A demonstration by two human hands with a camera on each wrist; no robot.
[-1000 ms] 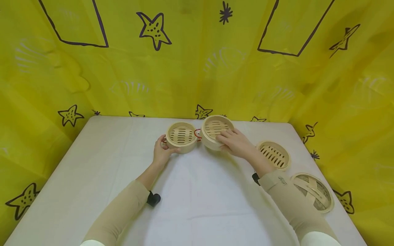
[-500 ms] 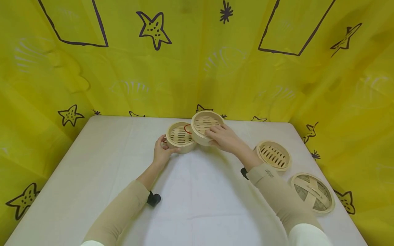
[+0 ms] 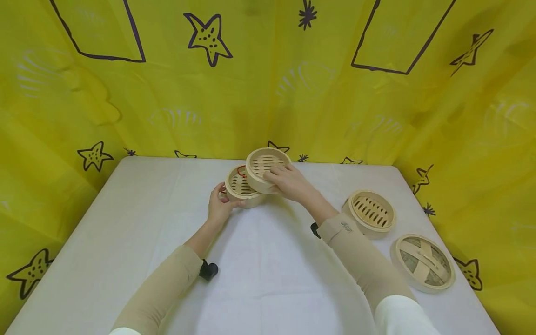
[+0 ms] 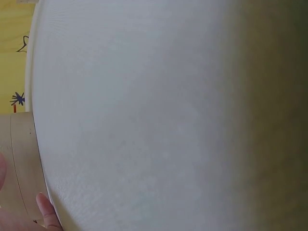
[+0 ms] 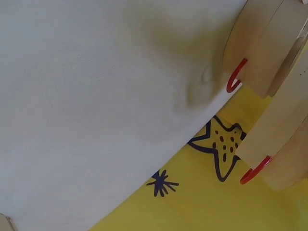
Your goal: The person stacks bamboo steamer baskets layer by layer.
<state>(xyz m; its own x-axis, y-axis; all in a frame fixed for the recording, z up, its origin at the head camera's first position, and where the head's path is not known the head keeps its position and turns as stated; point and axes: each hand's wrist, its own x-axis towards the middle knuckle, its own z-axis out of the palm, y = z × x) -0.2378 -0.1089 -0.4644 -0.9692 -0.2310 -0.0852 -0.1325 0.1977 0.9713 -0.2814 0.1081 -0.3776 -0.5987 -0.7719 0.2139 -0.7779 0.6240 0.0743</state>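
In the head view a round bamboo steamer basket (image 3: pixel 247 200) stands on the white table, and my left hand (image 3: pixel 219 207) grips its left side, thumb along the front. My right hand (image 3: pixel 289 181) holds a second basket (image 3: pixel 268 163) by its near right rim, tilted and raised above the first, overlapping its right part. A red loop (image 3: pixel 241 171) hangs at the upper basket's left. The left wrist view shows the lower basket's wall (image 4: pixel 21 163) with fingers on it. Both baskets, with red loops, appear in the right wrist view, the upper basket (image 5: pixel 279 139) apart from the lower basket (image 5: pixel 255 48).
Another slatted basket (image 3: pixel 372 211) stands on the table (image 3: pixel 268 279) to the right. Nearer the right edge lies a round piece with a woven lid (image 3: pixel 425 263) crossed by bamboo bands. A yellow curtain (image 3: pixel 251 93) hangs behind and at both sides.
My right hand has carried its basket leftward and slightly up, from beside the left basket to over its right part. The left hand and its basket have stayed in place.
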